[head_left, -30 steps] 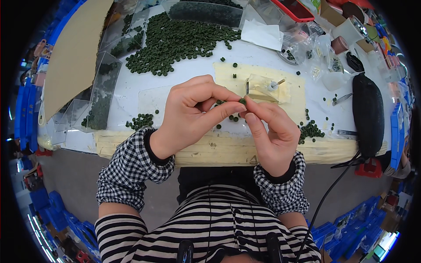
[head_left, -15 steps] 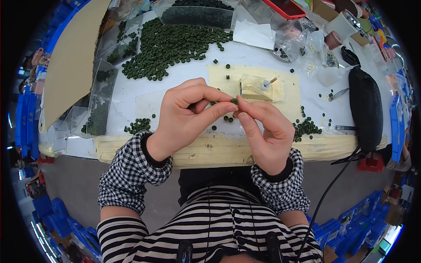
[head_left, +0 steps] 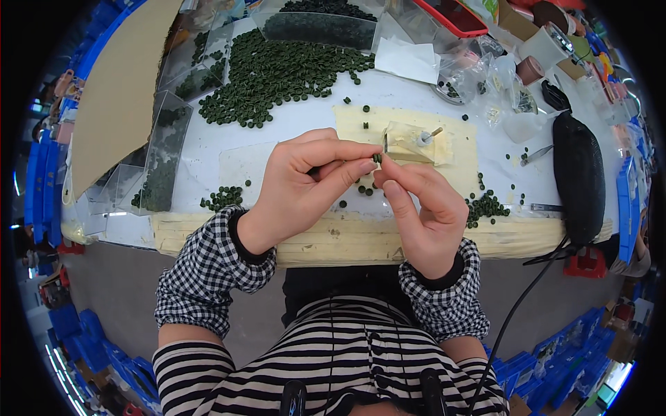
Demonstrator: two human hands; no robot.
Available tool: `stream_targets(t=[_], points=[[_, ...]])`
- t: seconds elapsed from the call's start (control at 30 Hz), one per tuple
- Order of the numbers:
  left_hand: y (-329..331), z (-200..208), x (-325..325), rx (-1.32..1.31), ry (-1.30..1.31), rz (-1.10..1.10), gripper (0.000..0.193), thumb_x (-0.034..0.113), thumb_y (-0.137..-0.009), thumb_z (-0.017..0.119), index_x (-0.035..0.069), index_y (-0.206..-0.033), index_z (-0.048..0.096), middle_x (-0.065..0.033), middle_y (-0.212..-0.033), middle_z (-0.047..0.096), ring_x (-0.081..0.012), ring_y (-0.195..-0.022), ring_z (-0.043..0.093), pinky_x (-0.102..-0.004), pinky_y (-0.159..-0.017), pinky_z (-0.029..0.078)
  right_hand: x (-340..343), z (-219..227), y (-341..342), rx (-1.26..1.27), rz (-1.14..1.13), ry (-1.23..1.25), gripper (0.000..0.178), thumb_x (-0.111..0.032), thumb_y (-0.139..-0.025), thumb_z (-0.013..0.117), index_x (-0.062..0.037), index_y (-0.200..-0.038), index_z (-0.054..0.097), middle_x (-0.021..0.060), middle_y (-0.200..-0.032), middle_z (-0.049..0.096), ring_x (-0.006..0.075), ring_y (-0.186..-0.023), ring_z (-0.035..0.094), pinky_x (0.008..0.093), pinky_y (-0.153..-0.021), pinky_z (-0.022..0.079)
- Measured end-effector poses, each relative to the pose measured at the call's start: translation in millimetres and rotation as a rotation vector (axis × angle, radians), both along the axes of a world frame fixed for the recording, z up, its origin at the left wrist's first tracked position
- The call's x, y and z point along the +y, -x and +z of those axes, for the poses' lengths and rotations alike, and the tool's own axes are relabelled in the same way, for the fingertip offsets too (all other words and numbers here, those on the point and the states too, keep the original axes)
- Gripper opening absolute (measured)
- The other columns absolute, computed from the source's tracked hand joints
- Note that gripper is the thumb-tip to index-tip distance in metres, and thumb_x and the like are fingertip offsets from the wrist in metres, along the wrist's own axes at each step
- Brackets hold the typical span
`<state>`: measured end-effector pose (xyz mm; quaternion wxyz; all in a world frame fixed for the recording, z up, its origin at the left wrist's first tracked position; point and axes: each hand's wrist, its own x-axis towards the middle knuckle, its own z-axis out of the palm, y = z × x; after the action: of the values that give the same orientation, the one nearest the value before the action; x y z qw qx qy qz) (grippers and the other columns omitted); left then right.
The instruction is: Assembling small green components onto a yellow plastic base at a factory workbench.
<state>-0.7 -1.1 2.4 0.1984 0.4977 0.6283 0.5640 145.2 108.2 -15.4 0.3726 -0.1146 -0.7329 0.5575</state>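
A small dark green grooved wheel-like piece [head_left: 377, 159] is held edge-on between the fingertips of both hands, above the front part of the table. My left hand [head_left: 298, 184] pinches it with thumb and index finger, the other fingers curled in. My right hand [head_left: 430, 204] meets it from the other side with closed fingertips, which partly hide the contact. Several like pieces [head_left: 365, 190] lie on the table just beneath the fingers. Just beyond my right hand stands a tape-wrapped block [head_left: 409, 144] with a thin upright pin [head_left: 435, 132].
A large heap of green pieces [head_left: 270, 76] spreads at the back left beside clear plastic bins [head_left: 166, 152] and a cardboard sheet [head_left: 114, 97]. Smaller piles lie near the left [head_left: 223, 198] and right [head_left: 489, 206]. A black pouch [head_left: 578, 173], tweezers [head_left: 536, 154] and plastic bags [head_left: 496, 80] are at right.
The green piece has turned between my fingertips, from showing its round face to showing its grooved edge. My hands stay nearly in place; the whole view has shifted slightly.
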Motion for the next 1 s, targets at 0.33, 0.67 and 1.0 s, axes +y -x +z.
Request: stream_targets(t=[0.33, 0.67, 1.0], points=[[-6.9, -2.2, -3.1, 0.054, -0.016, 0.002, 0.030, 0.002, -0.087, 0.063, 0.004, -0.117, 0.066, 0.0038, -0.064, 0.040, -0.0048, -0.057, 0.034, -0.0216, -0.051, 0.028, -0.8, -0.4, 0.3, 0.001, -0.007, -0.037, 0.027, 0.007, -0.083, 0.064, 0.0030, -0.110, 0.067, 0.0123, -0.091, 0.067, 0.0158, -0.081, 0.063, 0.0240, -0.073, 0.050], [-12.1, -3.6, -4.6, 0.144, -0.009, -0.015, 0.040, 0.001, -0.087, 0.062, 0.004, -0.126, 0.059, 0.0027, -0.064, 0.041, -0.0055, -0.055, 0.034, -0.0218, -0.049, 0.028, -0.3, -0.3, 0.3, 0.003, -0.011, -0.034, 0.030, 0.008, -0.083, 0.063, 0.0029, -0.112, 0.066, 0.0126, -0.092, 0.066, 0.0170, -0.083, 0.065, 0.0248, -0.076, 0.051], [-14.6, -0.2, -4.2, 0.246, -0.010, -0.008, 0.044, 0.000, -0.084, 0.063, 0.004, -0.128, 0.057, -0.0043, -0.066, 0.049, -0.0132, -0.055, 0.044, -0.0263, -0.048, 0.036, 1.1, -1.8, -0.5, 0.010, -0.002, -0.028, 0.030, 0.008, -0.083, 0.063, 0.0027, -0.112, 0.066, 0.0133, -0.093, 0.067, 0.0180, -0.085, 0.065, 0.0255, -0.077, 0.051]])
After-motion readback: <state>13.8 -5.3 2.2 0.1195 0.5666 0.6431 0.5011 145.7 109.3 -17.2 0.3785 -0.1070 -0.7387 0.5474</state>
